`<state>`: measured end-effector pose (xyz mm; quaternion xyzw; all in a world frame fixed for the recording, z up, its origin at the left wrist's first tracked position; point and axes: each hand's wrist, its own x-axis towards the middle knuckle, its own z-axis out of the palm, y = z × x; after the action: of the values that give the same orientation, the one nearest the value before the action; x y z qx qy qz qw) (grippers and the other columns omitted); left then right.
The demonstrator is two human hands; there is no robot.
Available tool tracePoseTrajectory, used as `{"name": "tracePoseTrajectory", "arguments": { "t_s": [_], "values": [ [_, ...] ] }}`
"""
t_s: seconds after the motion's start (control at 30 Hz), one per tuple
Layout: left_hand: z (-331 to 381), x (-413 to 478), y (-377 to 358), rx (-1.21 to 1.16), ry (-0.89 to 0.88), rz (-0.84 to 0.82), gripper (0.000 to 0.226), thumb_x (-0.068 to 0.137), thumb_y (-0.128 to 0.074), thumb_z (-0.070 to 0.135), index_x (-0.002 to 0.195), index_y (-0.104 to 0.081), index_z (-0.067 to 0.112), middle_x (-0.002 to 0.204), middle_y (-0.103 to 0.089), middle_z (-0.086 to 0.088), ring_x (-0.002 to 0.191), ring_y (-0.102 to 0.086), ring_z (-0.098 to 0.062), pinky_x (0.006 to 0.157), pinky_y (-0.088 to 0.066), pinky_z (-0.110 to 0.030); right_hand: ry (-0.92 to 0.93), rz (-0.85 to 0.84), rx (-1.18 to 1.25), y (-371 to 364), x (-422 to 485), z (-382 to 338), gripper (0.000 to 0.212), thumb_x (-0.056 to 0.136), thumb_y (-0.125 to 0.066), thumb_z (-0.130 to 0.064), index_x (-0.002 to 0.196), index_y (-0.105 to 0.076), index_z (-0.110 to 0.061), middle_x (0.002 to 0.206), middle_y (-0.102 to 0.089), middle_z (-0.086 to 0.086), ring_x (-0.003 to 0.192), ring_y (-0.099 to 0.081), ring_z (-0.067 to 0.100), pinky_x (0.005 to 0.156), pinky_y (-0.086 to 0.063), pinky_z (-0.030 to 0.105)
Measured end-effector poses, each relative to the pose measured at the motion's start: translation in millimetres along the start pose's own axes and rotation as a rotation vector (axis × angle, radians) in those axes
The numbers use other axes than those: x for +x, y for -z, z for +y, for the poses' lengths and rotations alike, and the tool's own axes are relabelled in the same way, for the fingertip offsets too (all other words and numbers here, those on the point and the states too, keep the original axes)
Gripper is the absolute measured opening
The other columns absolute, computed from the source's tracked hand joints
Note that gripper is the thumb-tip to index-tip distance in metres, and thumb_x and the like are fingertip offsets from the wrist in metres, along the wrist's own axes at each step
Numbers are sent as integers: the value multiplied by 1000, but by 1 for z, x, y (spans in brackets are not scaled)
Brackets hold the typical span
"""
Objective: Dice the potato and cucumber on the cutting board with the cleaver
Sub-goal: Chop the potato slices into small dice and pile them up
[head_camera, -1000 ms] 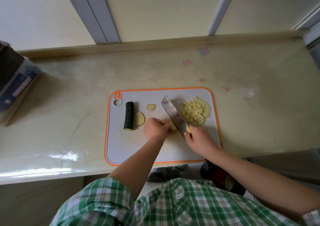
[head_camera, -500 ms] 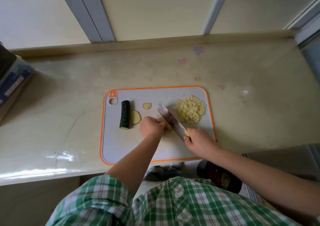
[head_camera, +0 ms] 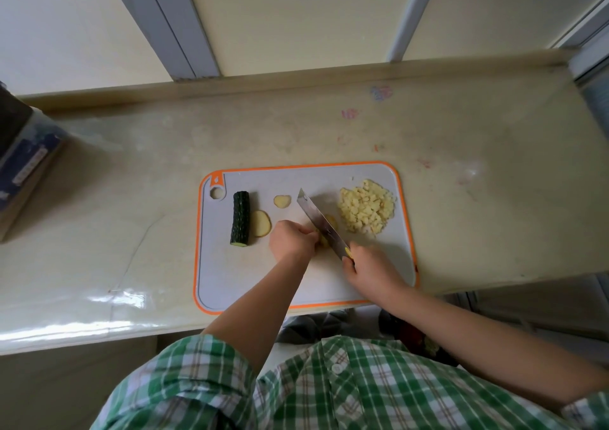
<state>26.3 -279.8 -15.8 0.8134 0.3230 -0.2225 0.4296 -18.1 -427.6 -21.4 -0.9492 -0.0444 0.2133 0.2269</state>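
Left hand (head_camera: 291, 240) is curled knuckles-up over the last chunk of potato (head_camera: 331, 222), pinning it to the cutting board (head_camera: 230, 281) around the middle of the frame. Right hand (head_camera: 369, 268) is wrapped tight round the handle of the cleaver (head_camera: 321, 223), blade pointing to the upper left and sitting right against that chunk. So we're mid-potato imo. There's a big pile of dice (head_camera: 365, 207) at the board's right. Two slices (head_camera: 262, 223) wait to the left, and the cucumber (head_camera: 240, 218) beside them isn't diced yet. Next chop needs those left fingertips tucked back, since the blade's practically on them.
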Motion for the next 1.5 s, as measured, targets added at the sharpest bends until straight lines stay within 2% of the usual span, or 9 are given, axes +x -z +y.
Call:
{"name": "tracePoseTrajectory", "arguments": {
  "t_s": [0.17, 0.3, 0.5, 0.67, 0.87, 1.03, 1.17, 1.37, 1.5],
  "values": [
    [-3, -1, 4, 105, -99, -8, 14, 82, -72, 25, 76, -77, 14, 72, -73, -5, 74, -70, -22, 70, -56, -31, 50, 83, 67, 17, 7, -5, 15, 91, -53, -19, 87, -56, -4, 78, -62, 19, 75, -58, 37, 59, -34, 33],
    [-7, -1, 13, 264, -300, 24, 17, 84, -68, 30, 91, -72, 15, 83, -71, -2, 77, -65, -18, 64, -47, -26, 20, 122, 252, 41, 7, -3, 16, 90, -55, -17, 76, -48, -12, 62, -50, 8, 60, -53, 32, 55, -36, 34],
    [5, 11, 20, 836, -971, -184, 63, 81, -65, 10, 139, -44, 20, 143, -40, -5, 125, -42, -25, 102, -40, -31, -203, 103, 565, 62, 2, 11, 22, 91, -51, -18, 71, -42, -12, 48, -47, 8, 33, -39, 14, 34, -38, 24],
    [12, 19, 13, 1076, -1097, -197, 58, 87, -62, 11, 141, -44, 19, 140, -43, -3, 123, -42, -23, 101, -41, -33, -235, 94, 590, 60, -7, 21, 22, 90, -51, -16, 79, -42, 0, 47, -46, 7, 33, -38, 15, 34, -37, 23],
    [8, 17, 9, 1006, -989, -144, 34, 89, -54, 14, 123, -56, 15, 123, -50, -6, 110, -48, -24, 89, -45, -33, -206, 66, 524, 56, -6, 19, 21, 91, -51, -18, 78, -42, -4, 50, -49, 11, 37, -44, 23, 38, -39, 28],
    [-6, 7, -3, 757, -740, 57, 28, 90, -58, 25, 113, -57, 9, 112, -54, -10, 102, -52, -28, 83, -41, -34, -135, 63, 330, 58, 1, 6, 26, 91, -51, -19, 73, -43, -1, 62, -54, 26, 47, -46, 27, 48, -44, 42],
    [-9, 4, -4, 574, -619, 104, 42, 86, -65, 33, 118, -54, 9, 113, -55, -11, 101, -56, -31, 85, -43, -36, -57, 49, 126, 55, 7, 0, 31, 89, -50, -18, 64, -32, -21, 60, -49, 9, 55, -52, 32, 49, -33, 34],
    [-16, -1, 3, 277, -330, 99, 40, 78, -69, 16, 117, -56, 13, 108, -64, -7, 100, -59, -25, 74, -38, -25, 8, 57, -92, 34, 5, 3, 14, 92, -47, -21, 80, -45, -14, 80, -61, 17, 78, -59, 38, 58, -32, 32],
    [-9, -7, -4, 102, -153, 80, 38, 78, -66, 6, 115, -61, 12, 108, -68, -4, 104, -60, -23, 84, -45, -27, 13, 83, -115, 21, 1, -1, 13, 92, -46, -21, 80, -44, -17, 77, -61, 15, 75, -61, 36, 56, -30, 29]
  ]
}}
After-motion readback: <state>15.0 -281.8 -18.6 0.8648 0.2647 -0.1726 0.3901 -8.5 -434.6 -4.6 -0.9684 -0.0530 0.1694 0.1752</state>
